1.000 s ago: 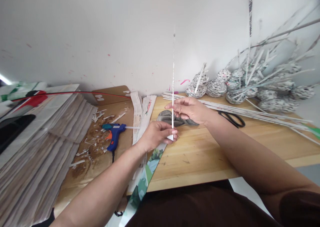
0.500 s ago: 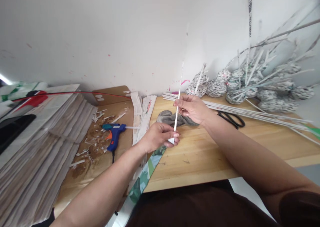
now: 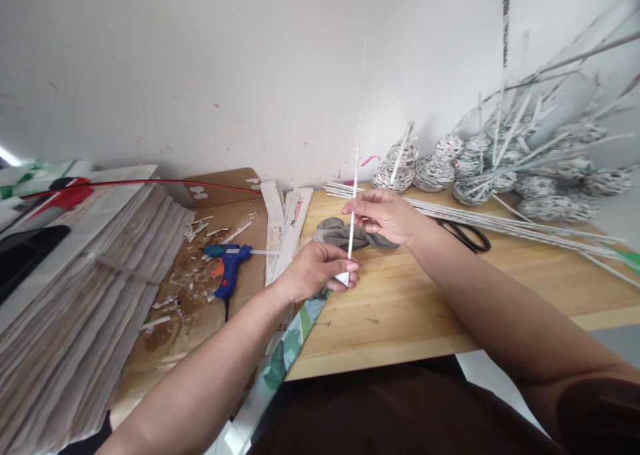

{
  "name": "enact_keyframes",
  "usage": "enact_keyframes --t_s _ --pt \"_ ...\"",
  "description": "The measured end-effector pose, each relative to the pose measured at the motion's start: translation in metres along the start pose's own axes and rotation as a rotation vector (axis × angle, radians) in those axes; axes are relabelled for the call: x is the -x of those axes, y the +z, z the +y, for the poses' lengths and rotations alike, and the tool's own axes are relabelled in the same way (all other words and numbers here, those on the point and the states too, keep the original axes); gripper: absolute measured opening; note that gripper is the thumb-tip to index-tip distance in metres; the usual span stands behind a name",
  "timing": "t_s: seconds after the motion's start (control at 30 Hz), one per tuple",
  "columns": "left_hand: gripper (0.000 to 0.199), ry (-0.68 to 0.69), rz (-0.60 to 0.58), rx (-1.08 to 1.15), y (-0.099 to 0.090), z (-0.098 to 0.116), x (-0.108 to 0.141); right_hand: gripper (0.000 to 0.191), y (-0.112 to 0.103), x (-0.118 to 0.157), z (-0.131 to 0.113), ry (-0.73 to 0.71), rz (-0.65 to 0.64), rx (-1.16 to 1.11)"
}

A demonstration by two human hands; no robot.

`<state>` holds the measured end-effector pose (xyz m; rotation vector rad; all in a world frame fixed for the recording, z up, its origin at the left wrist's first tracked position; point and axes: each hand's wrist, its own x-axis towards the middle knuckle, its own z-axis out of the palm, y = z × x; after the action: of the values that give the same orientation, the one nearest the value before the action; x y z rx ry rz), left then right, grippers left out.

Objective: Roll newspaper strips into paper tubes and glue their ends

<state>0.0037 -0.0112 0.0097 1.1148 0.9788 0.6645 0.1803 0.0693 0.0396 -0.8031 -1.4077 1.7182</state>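
Observation:
A thin white rolled paper stick [image 3: 351, 235] stands nearly upright between my hands, its upper part faint against the wall. Its lower end is pinched by my left hand [image 3: 320, 268], where a green and white paper strip [image 3: 290, 341] runs down past the table edge toward me. Higher up, the fingers of my right hand [image 3: 383, 216] close round the stick. Behind both hands lies a crumpled grey cloth [image 3: 330, 231] on the wooden table [image 3: 400, 308].
Left are a blue glue gun [image 3: 230, 271] on cardboard with paper scraps, paper strips [image 3: 293, 225] and a tall paper stack [image 3: 125, 261]. Right are black scissors [image 3: 465, 237], a bundle of paper sticks [image 3: 500, 223] and several woven paper shapes [image 3: 435, 171] by the wall.
The stick now leans less to the right, its top shifted left. My right hand has moved slightly left with it, while my left hand keeps its pinch almost in place.

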Motion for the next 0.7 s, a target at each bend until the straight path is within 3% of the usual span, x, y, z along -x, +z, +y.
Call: enact_keyframes --t_s 0.1,0.23,0.37,0.53,0.7 --pt "0.031 0.0 -0.026 0.001 -0.0005 -0.0007 -0.0002 0.036 -0.0006 -0.0004 0.0002 -0.054 0.077 -0.023" --pt "0.033 -0.008 0.017 0.016 0.0002 0.0016 -0.0001 0.034 -0.0022 -0.0004 0.0 0.023 -0.072 0.04" --pt "0.035 -0.022 -0.002 0.017 0.0009 0.0039 0.0 0.035 -0.0014 -0.0002 -0.0001 -0.032 -0.014 0.031" --pt "0.038 -0.025 0.007 0.024 -0.0012 0.0039 -0.0004 0.034 -0.0004 0.0 0.0009 0.017 -0.122 0.08" --pt "0.041 -0.043 0.015 0.038 -0.0003 0.006 0.0002 0.033 -0.0006 -0.001 0.0035 -0.044 -0.038 0.037"
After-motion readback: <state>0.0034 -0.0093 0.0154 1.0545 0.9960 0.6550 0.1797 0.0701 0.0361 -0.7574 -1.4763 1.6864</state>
